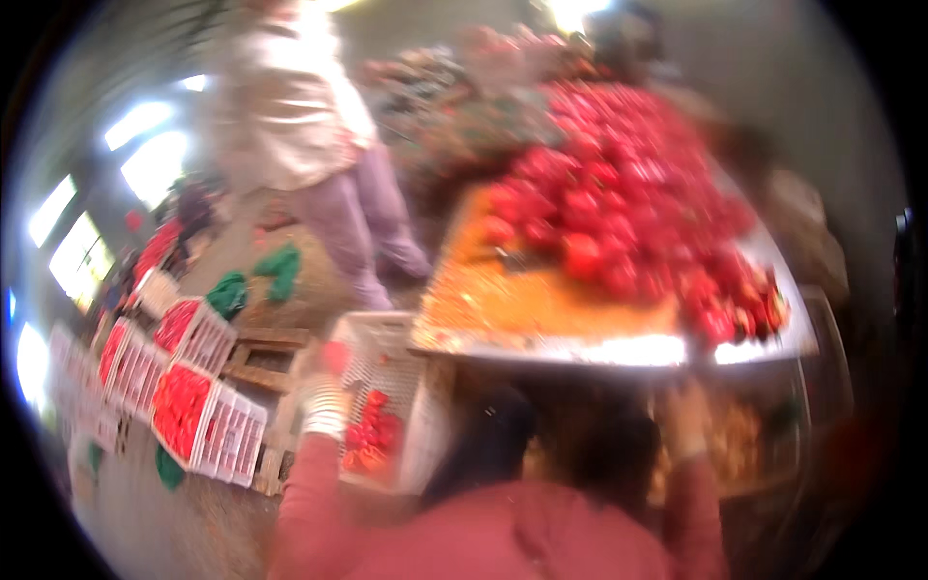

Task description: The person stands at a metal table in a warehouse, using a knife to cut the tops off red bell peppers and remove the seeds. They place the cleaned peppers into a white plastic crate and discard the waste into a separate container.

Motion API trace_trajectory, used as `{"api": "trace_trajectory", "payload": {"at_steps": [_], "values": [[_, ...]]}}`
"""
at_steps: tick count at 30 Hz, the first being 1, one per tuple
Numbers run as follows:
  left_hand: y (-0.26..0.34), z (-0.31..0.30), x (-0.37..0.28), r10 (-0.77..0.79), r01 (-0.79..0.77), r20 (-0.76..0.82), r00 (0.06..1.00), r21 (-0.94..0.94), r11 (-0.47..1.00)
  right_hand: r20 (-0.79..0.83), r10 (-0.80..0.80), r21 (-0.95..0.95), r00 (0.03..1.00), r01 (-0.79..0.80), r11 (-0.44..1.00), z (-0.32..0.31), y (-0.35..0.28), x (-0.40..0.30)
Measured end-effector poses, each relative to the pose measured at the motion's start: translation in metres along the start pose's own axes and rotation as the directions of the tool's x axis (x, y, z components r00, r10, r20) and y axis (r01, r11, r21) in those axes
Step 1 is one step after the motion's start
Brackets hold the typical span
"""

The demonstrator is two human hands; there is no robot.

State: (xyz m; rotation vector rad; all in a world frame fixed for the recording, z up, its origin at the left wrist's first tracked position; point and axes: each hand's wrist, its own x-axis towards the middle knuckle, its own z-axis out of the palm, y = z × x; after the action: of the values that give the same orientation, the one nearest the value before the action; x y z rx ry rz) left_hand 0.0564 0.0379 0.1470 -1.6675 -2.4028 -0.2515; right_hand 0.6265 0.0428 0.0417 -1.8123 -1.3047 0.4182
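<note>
Motion blurs much of the picture. A red pepper (334,357) is at my left hand (324,377), over the near left edge of a white plastic crate (428,428); I cannot tell how the fingers lie on it. Inside that crate is a small heap of red peppers (373,435). My right hand (687,406) is just below the front edge of the table (631,351), and what it holds is too blurred to tell. A large pile of red peppers (616,210) lies on the table, beside orange-yellow bits (536,301) on its surface.
Crates filled with red peppers (181,409) stand at the left, near a wooden pallet (268,362). Green cloths or nets (279,272) lie on the floor. A person (312,145) stands beyond the crate. Under the table is a container of pale yellowish pieces (736,435).
</note>
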Motion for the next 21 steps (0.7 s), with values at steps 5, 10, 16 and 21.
{"api": "trace_trajectory", "payload": {"at_steps": [5, 10, 16, 21], "values": [[-0.044, 0.112, -0.013, -0.02, -0.021, -0.128, 0.992, -0.316, 0.949, -0.292, 0.096, -0.169, 0.952, -0.15, 0.974, -0.015, 0.071, 0.062], [0.037, 0.132, -0.023, 0.265, -0.097, 0.251, 0.931, -0.529, 0.843, -0.417, 0.266, -0.037, 0.869, -0.309, 0.95, -0.014, 0.065, 0.109], [0.067, 0.134, -0.015, 0.455, -0.335, 0.125, 0.881, -0.513, 0.79, -0.326, 0.232, -0.078, 0.917, -0.27, 0.96, -0.012, 0.064, 0.151], [0.092, 0.12, -0.006, 0.547, -0.437, 0.082, 0.833, -0.51, 0.741, -0.263, 0.258, -0.004, 0.93, -0.268, 0.963, -0.023, 0.09, 0.17]]}}
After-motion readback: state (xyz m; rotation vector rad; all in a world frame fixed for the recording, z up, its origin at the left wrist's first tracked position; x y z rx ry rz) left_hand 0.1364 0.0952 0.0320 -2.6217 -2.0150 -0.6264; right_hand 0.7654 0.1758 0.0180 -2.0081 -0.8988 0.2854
